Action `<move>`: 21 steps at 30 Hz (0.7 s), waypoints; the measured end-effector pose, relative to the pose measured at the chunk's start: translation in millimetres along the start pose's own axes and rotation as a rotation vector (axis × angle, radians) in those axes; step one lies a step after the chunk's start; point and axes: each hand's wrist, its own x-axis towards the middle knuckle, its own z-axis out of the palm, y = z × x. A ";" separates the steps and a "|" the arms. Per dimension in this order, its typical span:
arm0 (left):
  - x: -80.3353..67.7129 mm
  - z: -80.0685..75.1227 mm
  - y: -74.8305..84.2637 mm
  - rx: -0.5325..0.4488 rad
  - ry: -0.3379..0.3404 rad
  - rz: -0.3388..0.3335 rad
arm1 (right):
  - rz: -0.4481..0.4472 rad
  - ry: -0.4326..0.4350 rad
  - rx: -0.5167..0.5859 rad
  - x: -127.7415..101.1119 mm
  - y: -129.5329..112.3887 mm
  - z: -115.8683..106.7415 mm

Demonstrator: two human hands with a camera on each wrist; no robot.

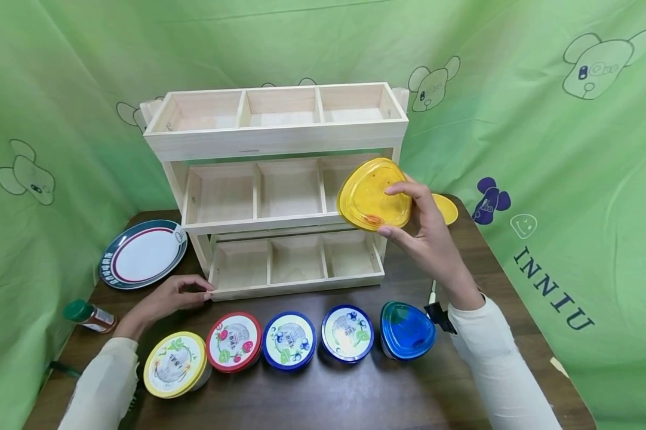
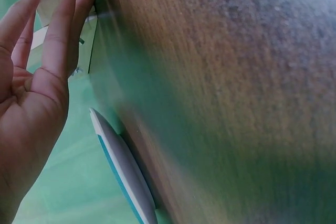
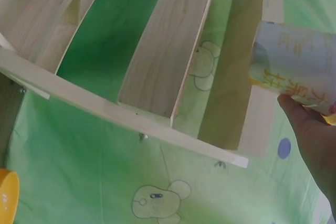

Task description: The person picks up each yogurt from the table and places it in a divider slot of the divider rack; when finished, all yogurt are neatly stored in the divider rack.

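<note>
My right hand (image 1: 427,230) grips a tub with a translucent yellow, rounded-triangular lid (image 1: 374,194), held up in front of the right end of the wooden rack. In the right wrist view the tub's pale printed side (image 3: 294,61) shows, with orange lettering. The wooden rack (image 1: 274,142) has three tiers, each split into three compartments. At its lower left corner, my left hand (image 1: 167,298) touches the bottom tier; in the left wrist view the fingers (image 2: 58,45) lie fairly straight against the wood.
Along the table front stand a yellow-lidded tub (image 1: 175,364), a red-lidded tub (image 1: 234,341), two blue-lidded tubs (image 1: 289,340) and a blue triangular-lidded tub (image 1: 407,330). A plate (image 1: 142,254) and a green-capped bottle (image 1: 89,315) are left; a yellow round object (image 1: 445,209) is right.
</note>
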 end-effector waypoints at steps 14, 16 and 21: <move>-1.0 1.5 -1.2 -0.101 -0.023 -0.034 | 0.027 0.059 0.121 14.7 22.3 10.0; -1.1 1.3 -1.3 -0.094 -0.021 -0.031 | 0.020 0.067 0.114 16.1 25.0 10.7; -1.2 0.9 -1.2 -0.125 -0.024 -0.023 | 0.001 0.077 0.130 18.9 31.0 12.8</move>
